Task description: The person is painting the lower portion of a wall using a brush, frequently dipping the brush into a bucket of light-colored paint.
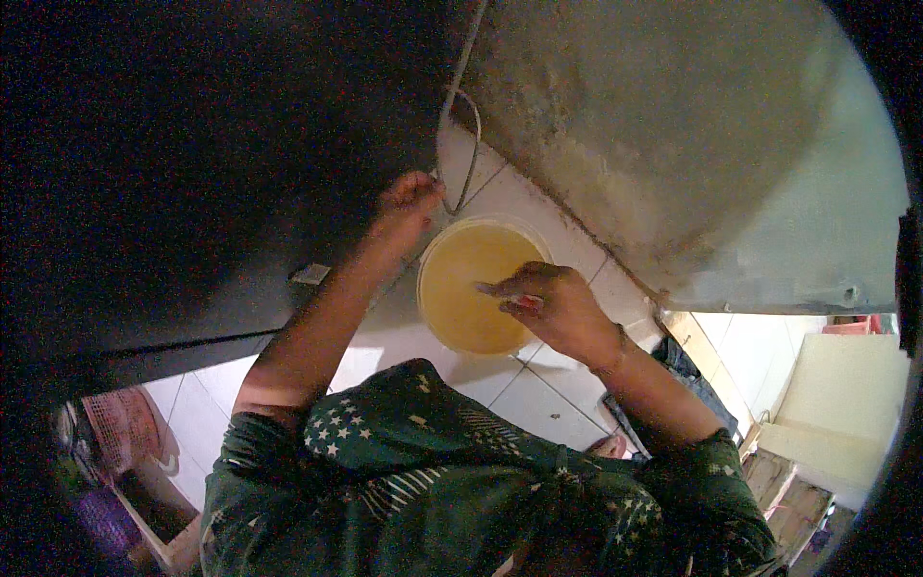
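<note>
A round, pale bucket (pixel 435 332) stands on the tiled floor in front of me, with yellowish content filling the view inside its rim. Over its right side hangs my right hand (pixel 560 306), fingers pinched together and pointing left. Whatever sits between those fingers, if anything, is too small and blurred to name. Beyond the bucket's left edge, my left hand (pixel 411 200) is closed at a thin, light cord (pixel 474 159), its fingertips against it. The cord hangs from above and loops near that hand.
A large dark panel (pixel 192 192) fills the left side. A stained grey wall (pixel 673 125) slants along the right. Dark cloth (pixel 685 370) lies on the floor to the right. At lower left are a reddish basket (pixel 125 423) and an open box (pixel 159 510).
</note>
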`<state>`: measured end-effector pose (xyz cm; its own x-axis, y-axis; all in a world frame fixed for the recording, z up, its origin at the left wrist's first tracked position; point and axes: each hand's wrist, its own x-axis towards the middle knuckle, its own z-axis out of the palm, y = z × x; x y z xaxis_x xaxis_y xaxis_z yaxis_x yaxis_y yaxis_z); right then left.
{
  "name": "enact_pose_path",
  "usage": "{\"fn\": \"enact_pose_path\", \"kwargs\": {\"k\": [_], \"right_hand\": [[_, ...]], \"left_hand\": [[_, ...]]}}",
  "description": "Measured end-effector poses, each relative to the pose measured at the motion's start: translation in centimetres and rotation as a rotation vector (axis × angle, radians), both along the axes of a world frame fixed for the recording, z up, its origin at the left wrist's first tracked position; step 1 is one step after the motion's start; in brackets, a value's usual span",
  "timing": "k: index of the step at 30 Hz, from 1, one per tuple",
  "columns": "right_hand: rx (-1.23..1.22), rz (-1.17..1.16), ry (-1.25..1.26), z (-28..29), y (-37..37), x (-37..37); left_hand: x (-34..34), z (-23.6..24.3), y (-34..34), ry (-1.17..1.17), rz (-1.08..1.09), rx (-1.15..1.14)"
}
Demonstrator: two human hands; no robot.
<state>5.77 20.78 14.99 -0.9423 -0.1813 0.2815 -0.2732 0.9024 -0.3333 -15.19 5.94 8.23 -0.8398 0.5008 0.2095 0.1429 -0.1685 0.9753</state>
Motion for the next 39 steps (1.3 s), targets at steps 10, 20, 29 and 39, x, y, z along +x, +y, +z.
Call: {"fn": "enact_pose_path", "kwargs": {"k": [10,20,29,39], "right_hand": [[0.154,0.001,-0.182,-8.5,6.1,-13.4],[-0.076,-0.025,0.047,-15.8,10.2,-12.9],[0.044,-0.144,-0.025,-5.5,5.8,-8.2],[0.577,0.121,-0.210,-0.8,5.3,3.0]], "left_hand": [[-1.1,8.6,0.4,0.192,0.234,0.343],[-0.3,11.5,-4.9,0.445,0.253,0.302],[1.4,13.1,-3.4,0.880,0.535,-0.170],[3.8,13.7,-5.2,1.206,0.773,-0.221]]}}
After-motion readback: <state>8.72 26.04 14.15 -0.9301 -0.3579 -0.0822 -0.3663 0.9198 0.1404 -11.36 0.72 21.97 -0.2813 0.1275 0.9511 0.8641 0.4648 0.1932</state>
